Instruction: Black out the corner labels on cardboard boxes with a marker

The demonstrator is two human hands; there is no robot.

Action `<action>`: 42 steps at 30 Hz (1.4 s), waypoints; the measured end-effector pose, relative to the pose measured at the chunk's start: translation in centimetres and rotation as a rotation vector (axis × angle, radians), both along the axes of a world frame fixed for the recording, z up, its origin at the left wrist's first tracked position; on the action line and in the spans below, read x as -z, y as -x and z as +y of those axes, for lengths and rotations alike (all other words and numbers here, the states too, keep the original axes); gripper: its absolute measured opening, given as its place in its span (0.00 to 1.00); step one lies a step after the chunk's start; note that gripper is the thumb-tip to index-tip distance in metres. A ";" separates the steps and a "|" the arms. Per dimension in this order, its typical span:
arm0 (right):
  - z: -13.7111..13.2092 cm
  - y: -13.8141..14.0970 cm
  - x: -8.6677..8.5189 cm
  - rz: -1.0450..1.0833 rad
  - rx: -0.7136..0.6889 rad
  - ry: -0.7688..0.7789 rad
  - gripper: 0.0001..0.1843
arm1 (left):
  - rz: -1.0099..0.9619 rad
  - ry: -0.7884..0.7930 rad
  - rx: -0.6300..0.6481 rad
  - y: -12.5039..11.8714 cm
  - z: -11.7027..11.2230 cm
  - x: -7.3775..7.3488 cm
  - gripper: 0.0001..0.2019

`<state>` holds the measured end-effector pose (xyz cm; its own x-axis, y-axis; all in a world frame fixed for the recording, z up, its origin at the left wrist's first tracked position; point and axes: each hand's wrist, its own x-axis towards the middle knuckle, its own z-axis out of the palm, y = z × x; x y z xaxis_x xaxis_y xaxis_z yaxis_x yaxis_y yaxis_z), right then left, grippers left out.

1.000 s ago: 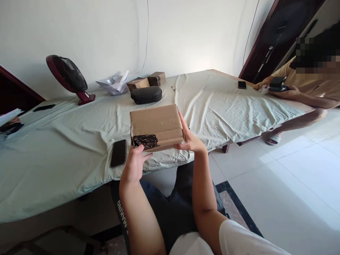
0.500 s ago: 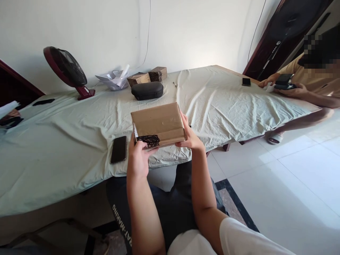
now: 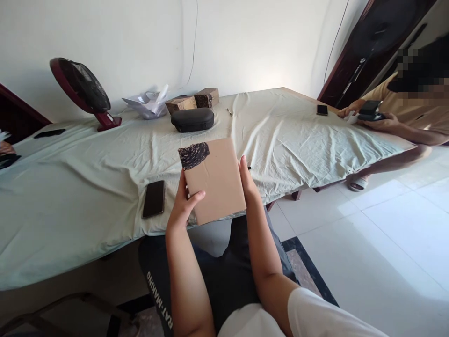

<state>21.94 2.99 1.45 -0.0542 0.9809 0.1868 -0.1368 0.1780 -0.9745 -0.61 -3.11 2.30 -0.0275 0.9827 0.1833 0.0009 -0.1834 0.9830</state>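
Left hand (image 3: 181, 206): closed on a cardboard box (image 3: 217, 180), thumb across its face. Right hand (image 3: 249, 187): against the box's right side, its grip partly hidden; I could not tell how far its fingers closed. The box was tilted up over the worktop's (image 3: 105, 187) near edge. Smartphone (image 3: 153, 199): lay left. Black oblong case (image 3: 192, 120): stood beyond.

The box (image 3: 216, 185) is between left hand (image 3: 183, 206) and right hand (image 3: 249, 187), over the table's (image 3: 87, 206) near edge. A phone (image 3: 153, 199) lies left of the left hand, a fan (image 3: 82, 86) farther beyond; ahead of both hands rests a case (image 3: 192, 120), behind it two cartons (image 3: 206, 98) with a basket (image 3: 149, 111) on their left. Just past the right hand is something small, perhaps a pen (image 3: 249, 168).
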 end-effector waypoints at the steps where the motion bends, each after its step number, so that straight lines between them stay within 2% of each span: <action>1: 0.9 0.2 0.6 -0.152 0.067 0.000 0.42 | -0.032 -0.016 -0.029 0.1 0.4 0.7 0.52; 3: 2.7 0.1 2.1 -0.680 0.260 0.021 0.35 | -0.051 -0.052 -0.111 0.8 0.8 2.1 0.52; 4: 3.6 -0.1 2.9 -0.794 0.300 0.055 0.32 | -0.049 -0.063 -0.154 1.3 0.9 2.6 0.52; 6: 5.2 -0.6 4.1 -0.957 0.310 0.079 0.32 | -0.063 -0.068 -0.214 2.3 0.9 3.4 0.50; 8: 6.4 -0.9 5.0 -1.065 0.260 0.055 0.32 | -0.108 -0.060 -0.232 3.1 0.6 3.6 0.48; 13: 8.1 -0.5 5.7 -1.273 0.117 -0.062 0.22 | -0.195 -0.025 -0.269 3.4 0.1 2.9 0.44; 19: 8.3 -0.2 6.1 -1.335 0.184 -0.079 0.25 | -0.169 -0.042 -0.264 2.5 0.2 2.4 0.45; 23: 8.1 -0.6 5.9 -1.347 0.197 -0.042 0.26 | -0.158 -0.023 -0.267 2.5 0.4 2.5 0.53; 26: 8.0 -0.7 5.5 -1.367 0.166 -0.002 0.25 | -0.140 -0.024 -0.258 2.4 0.5 2.5 0.57; 31: 7.5 -0.4 3.9 -1.401 0.126 0.095 0.27 | -0.084 -0.003 -0.251 1.9 0.5 2.2 0.60; 37: 5.5 -1.2 2.2 -1.366 0.054 0.154 0.50 | -0.028 -0.003 -0.245 1.7 0.3 2.3 0.60; 40: 4.5 -2.7 1.7 -1.263 0.041 0.160 0.54 | -0.025 -0.018 -0.248 1.7 0.2 2.5 0.60; 42: 4.1 -3.9 1.6 -1.165 0.058 0.158 0.53 | -0.031 -0.020 -0.245 1.7 0.2 2.5 0.59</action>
